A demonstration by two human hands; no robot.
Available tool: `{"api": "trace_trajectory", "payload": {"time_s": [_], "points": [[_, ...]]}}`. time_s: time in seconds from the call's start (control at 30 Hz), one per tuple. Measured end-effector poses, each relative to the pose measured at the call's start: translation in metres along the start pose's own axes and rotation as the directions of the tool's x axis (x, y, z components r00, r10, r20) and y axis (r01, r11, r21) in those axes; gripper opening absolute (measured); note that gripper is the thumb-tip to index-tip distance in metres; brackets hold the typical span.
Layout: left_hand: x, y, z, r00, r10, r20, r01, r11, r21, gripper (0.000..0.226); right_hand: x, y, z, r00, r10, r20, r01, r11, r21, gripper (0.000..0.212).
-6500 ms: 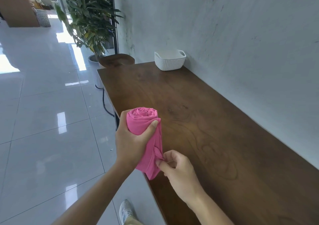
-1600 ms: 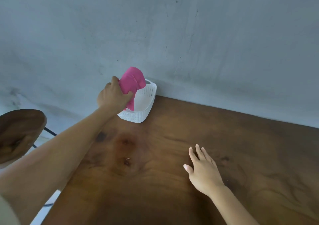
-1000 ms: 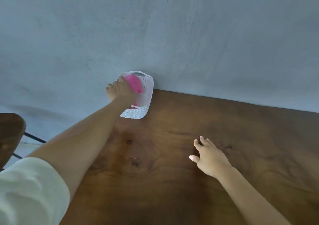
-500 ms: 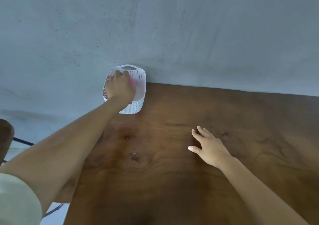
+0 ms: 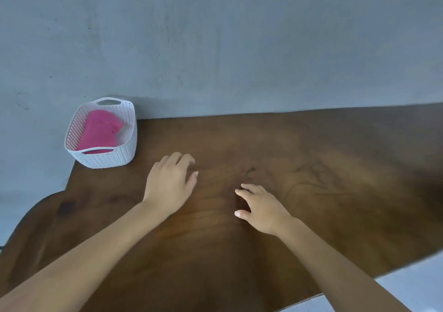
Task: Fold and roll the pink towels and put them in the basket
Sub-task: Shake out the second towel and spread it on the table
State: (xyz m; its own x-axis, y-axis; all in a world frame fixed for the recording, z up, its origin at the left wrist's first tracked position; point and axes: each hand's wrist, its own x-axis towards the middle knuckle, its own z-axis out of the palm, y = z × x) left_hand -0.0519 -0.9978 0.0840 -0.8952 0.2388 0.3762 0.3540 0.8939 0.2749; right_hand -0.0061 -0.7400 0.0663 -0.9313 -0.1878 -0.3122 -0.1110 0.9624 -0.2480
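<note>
A dark wooden worktop (image 5: 311,156) runs along a plain grey wall (image 5: 239,36), and at its far left corner stands a white perforated basket (image 5: 107,159) with a rolled pink towel (image 5: 100,130) lying inside. The left-hand grip (image 5: 170,184) is palm down over the worktop, right of the basket and apart from it, fingers relaxed and holding nothing. The right-hand grip (image 5: 263,210) lies near it, not touching, fingers loosely spread and likewise empty.

I can't see the pink towel (image 5: 99,130) whole — the near wall of the basket (image 5: 105,159) hides its lower end — and the table (image 5: 311,156) runs off the right edge.
</note>
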Motion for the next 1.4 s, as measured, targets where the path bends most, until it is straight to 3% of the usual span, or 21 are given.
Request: {"api": "trace_trajectory", "payload": {"time_s": [0.43,0.9,1.1,1.2,1.4], "points": [[-0.05,0.201,0.086,0.955,0.108,0.277,-0.097,0.994,-0.052,0.03,-0.155,0.183,0.017,0.983,0.113,-0.143,-0.101,0.991,0.088,0.056],[-0.042,0.402,0.169,0.923,0.175,0.344,-0.153,0.984,-0.091,0.029,-0.322,0.36,0.035,0.892,0.408,-0.196,-0.329,0.881,0.34,0.054],[-0.03,0.465,0.2,0.915,0.249,0.316,-0.223,0.968,-0.117,0.023,-0.369,0.42,0.041,0.805,0.562,-0.189,-0.432,0.774,0.463,0.05],[-0.02,0.492,0.219,0.906,0.315,0.284,-0.289,0.948,-0.132,0.018,-0.381,0.443,0.041,0.714,0.662,-0.226,-0.468,0.692,0.55,0.049],[0.017,0.558,0.258,0.879,0.413,0.238,-0.365,0.905,-0.219,0.009,-0.389,0.493,0.036,0.549,0.799,-0.244,-0.47,0.537,0.701,0.027]]}}
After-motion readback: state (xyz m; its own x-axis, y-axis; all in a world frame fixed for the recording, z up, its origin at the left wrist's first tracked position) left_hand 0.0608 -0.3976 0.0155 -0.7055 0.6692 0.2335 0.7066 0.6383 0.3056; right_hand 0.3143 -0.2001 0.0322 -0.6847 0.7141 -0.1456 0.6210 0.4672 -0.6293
